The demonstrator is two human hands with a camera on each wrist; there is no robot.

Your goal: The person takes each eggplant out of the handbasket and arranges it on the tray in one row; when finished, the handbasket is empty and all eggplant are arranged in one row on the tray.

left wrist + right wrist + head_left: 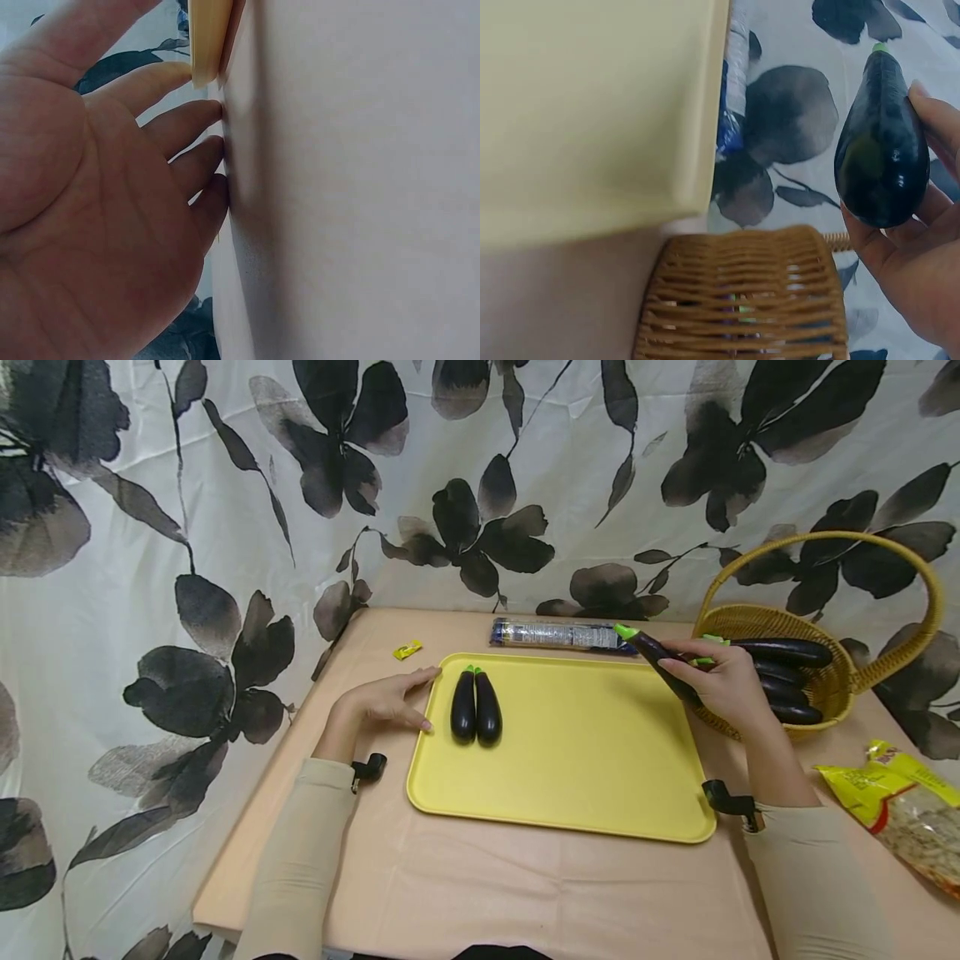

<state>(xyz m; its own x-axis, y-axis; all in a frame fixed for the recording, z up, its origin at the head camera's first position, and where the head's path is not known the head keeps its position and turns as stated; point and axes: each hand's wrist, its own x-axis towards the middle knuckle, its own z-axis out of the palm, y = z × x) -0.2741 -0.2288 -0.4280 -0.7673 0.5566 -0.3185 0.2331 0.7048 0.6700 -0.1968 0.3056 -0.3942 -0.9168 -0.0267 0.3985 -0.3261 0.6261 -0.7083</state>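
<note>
My right hand grips a dark purple eggplant with a green tip, above the right end of the yellow tray. In the right wrist view, thumb and fingers wrap the sides of this eggplant. Two more eggplants lie side by side at the tray's left end, tips pointing away from me. At the left rim, my left hand touches the tray, its fingers loosely extended in the left wrist view. Several eggplants lie in the wicker basket beside my right hand.
The basket's tall handle arches over it. Behind the tray lies a long clear-and-blue package. A small yellow wrapper is at the back left. A yellow bag sits at the right. Floral cloth hangs behind the table.
</note>
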